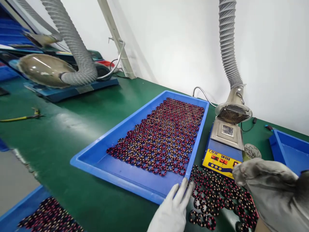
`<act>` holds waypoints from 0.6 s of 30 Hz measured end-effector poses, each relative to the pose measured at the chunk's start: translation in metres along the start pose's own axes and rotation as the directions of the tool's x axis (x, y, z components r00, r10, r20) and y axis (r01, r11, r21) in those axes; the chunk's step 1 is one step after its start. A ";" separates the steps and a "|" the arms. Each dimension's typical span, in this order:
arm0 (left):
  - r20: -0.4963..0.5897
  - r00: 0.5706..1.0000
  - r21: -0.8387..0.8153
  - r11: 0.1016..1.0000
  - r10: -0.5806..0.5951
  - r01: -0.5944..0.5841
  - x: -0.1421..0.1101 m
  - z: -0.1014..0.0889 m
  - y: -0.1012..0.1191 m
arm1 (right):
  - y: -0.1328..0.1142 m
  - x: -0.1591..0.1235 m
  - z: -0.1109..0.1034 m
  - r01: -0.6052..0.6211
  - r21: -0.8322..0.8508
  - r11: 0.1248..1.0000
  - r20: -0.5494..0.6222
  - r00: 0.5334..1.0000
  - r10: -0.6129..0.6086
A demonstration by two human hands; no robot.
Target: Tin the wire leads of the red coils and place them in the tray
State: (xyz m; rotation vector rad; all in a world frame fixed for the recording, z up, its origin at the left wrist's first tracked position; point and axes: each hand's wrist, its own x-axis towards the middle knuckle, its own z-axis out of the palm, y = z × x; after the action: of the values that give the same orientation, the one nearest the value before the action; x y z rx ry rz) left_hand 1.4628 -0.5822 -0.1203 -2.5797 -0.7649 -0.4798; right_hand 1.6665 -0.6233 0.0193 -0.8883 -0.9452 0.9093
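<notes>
My left hand (172, 206), in a white glove, lies with its fingers stretched over the near right rim of a long blue tray (96, 172). Rows of small black rings with red and copper-coloured spots (159, 138) cover much of the tray's floor. Right of that rim, more such rings (217, 193) are spread on the green table. My right hand (267, 187), in a grey, stained glove, is raised above these rings with its fingers closed; whatever they hold, if anything, is hidden. Just beyond it stands a blue and yellow solder pot (220, 159) with red digits.
A fume hood on a ribbed hose (229, 48) hangs over the solder pot. Behind my right hand are a small round dish (252, 151) and another blue tray (292, 148). Lower left is a tray of rings (48, 216); yellow-handled pliers (24, 117) lie farther left.
</notes>
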 end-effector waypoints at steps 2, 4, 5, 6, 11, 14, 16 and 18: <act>-0.061 0.998 -0.082 0.997 -0.006 0.001 0.003 0.000 -0.003 | 0.002 0.005 0.007 0.010 0.037 0.999 0.115 0.993 -0.014; -0.119 0.993 -0.121 0.993 -0.006 -0.008 0.011 -0.007 -0.010 | 0.007 0.010 0.007 0.008 0.016 1.000 0.172 0.985 -0.011; -0.177 0.984 -0.142 0.990 -0.037 0.012 0.017 -0.013 -0.016 | 0.010 0.012 0.007 -0.006 -0.030 1.000 0.175 0.985 0.012; -0.229 0.971 -0.161 0.987 -0.066 0.029 0.025 -0.022 -0.024 | 0.013 0.014 0.006 -0.023 -0.095 0.995 0.165 0.986 0.038; -0.463 0.885 -0.091 0.996 -0.042 0.000 0.072 -0.064 -0.056 | 0.039 0.024 0.024 -0.111 -0.120 0.987 0.005 0.994 0.112; -0.570 0.818 -0.103 0.995 -0.073 0.018 0.096 -0.072 -0.059 | 0.054 0.034 0.037 -0.063 0.142 0.988 0.024 0.998 0.060; -0.616 0.772 -0.210 0.977 -0.154 0.028 0.108 -0.073 -0.056 | 0.059 0.042 0.036 0.005 0.228 0.974 0.011 1.000 -0.008; -0.560 0.785 -0.356 0.932 -0.267 0.064 0.116 -0.073 -0.055 | 0.062 0.046 0.030 0.037 0.262 0.964 0.038 0.998 -0.049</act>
State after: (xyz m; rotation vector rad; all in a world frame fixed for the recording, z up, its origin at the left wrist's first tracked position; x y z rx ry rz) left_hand 1.5082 -0.5238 0.0080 -2.3916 -0.7208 -1.5103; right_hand 1.6380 -0.5529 -0.0148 -0.6228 -0.8550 0.9937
